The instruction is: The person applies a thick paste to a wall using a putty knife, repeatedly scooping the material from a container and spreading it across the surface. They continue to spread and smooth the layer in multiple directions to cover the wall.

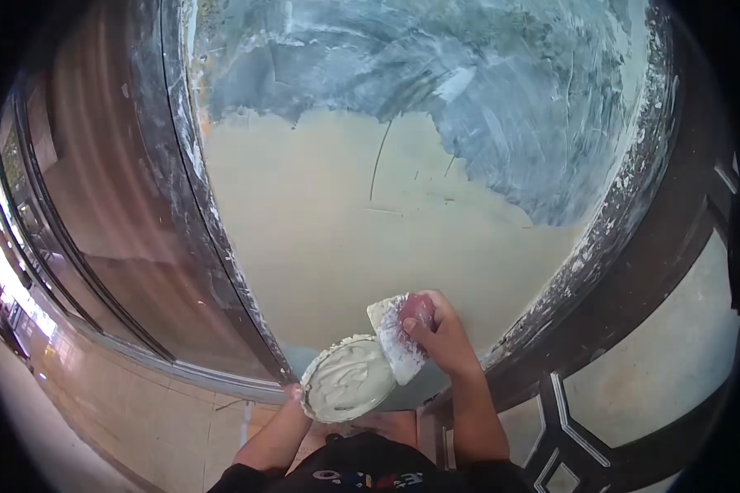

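Observation:
My right hand (437,333) is closed round the reddish handle of a scraper (399,349), whose wide blade is smeared with whitish paste. The blade's left edge is at the right rim of a round container (347,380) full of pale, creamy paste. At that container's left side, my left hand (294,394) grips the rim, its fingers mostly hidden. In front of me stands a wall panel (304,197), pale and bare below, with blue-grey smeared coating (510,99) across its upper part.
Dark, paint-spotted frame strips flank the panel at left (214,222) and right (584,255). Glass-like sliding panels (99,181) stand at the far left above a tiled floor (173,411). Dark lattice with pale panes (649,361) is at the lower right.

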A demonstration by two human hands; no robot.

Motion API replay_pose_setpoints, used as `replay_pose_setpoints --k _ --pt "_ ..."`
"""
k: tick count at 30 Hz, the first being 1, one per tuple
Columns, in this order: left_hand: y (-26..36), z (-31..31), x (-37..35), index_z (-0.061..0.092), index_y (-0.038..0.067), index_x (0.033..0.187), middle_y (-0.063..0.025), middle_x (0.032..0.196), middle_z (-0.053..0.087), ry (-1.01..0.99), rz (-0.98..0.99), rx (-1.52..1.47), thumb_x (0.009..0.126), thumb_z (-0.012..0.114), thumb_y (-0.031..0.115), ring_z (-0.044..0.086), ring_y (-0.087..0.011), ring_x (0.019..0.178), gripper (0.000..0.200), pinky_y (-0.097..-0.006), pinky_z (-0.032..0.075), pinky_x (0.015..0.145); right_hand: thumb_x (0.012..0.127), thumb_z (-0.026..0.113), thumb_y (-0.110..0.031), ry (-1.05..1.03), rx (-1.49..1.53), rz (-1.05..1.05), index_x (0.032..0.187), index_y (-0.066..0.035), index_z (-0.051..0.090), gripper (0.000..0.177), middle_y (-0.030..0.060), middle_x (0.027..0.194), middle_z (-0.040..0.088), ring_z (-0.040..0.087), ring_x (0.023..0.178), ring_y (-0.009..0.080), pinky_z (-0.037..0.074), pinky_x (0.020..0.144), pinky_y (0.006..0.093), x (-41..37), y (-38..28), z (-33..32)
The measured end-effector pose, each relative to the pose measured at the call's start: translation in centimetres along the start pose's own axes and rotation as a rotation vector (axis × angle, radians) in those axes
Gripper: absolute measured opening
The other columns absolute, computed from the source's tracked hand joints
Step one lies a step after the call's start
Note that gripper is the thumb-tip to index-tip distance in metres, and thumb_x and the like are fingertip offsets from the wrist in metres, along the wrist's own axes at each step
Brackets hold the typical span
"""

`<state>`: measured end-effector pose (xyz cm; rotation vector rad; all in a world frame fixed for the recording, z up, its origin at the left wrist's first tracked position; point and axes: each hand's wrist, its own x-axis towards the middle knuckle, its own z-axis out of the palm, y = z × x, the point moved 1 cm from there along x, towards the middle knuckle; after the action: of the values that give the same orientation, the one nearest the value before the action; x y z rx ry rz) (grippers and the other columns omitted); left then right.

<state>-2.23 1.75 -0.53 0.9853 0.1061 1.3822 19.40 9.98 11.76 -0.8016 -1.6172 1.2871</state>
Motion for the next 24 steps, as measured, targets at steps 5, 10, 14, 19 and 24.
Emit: replay_pose_setpoints --k 5,10,14,19,24 --pt "-1.6 0.8 0.5 0.033 0.006 0.143 -0.0199 0.145 0.035 0.003 0.012 -0.112 0.058 0.063 0.073 0.036 -0.0396 0.133 0.112 -0.0554 0.032 0.11 0.084 0.069 -0.014 0.173 0.029 -0.123 0.114 -0.002 0.049 0.037 0.0025 0.093 0.058 0.054 0.085 0.0087 0.047 0.076 0.0256 0.2 0.1 -1.5" --pt "-2.9 1.7 1.1 0.033 0.007 0.143 -0.0202 0.146 0.035 0.009 0.046 -0.218 0.06 0.062 0.073 0.036 -0.0399 0.133 0.11 -0.0557 0.032 0.11 0.083 0.07 -0.013 0.407 0.043 -0.37 0.111 -0.002 0.047 0.038 0.0018 0.092 0.055 0.052 0.08 0.0081 0.047 0.072 0.0251 -0.4 -0.6 -3.2" --pt "-3.5 2.4 1.6 0.033 0.007 0.143 -0.0203 0.146 0.035 0.022 0.109 -0.292 0.062 0.06 0.072 0.036 -0.0401 0.133 0.107 -0.0559 0.032 0.109 0.078 0.073 -0.012 0.232 -0.286 -0.285 0.109 -0.004 0.051 0.039 0.0089 0.093 0.061 0.058 0.086 0.0139 0.048 0.077 0.0278 -2.3 -3.1 -4.5" --pt "-2.5 4.6 3.2 0.031 0.012 0.145 -0.0208 0.147 0.032 0.358 0.135 -0.089 0.069 0.05 0.075 0.034 -0.0405 0.134 0.1 -0.0567 0.031 0.109 0.076 0.07 -0.031 -0.211 -0.803 -0.162 0.113 -0.007 0.056 0.046 0.0142 0.102 0.063 0.062 0.091 0.0319 0.049 0.081 0.0398 -3.4 -5.9 -4.0" --pt "-4.1 4.6 3.9 0.024 0.012 0.148 -0.0158 0.151 0.027 0.251 0.153 -0.087 0.075 0.042 0.075 0.031 -0.0349 0.137 0.098 -0.0515 0.028 0.112 0.073 0.071 -0.035 -0.331 -0.968 -0.295 0.113 -0.009 0.059 0.049 0.0117 0.093 0.064 0.061 0.085 0.0317 0.047 0.076 0.0411 -3.5 -5.3 -2.1"
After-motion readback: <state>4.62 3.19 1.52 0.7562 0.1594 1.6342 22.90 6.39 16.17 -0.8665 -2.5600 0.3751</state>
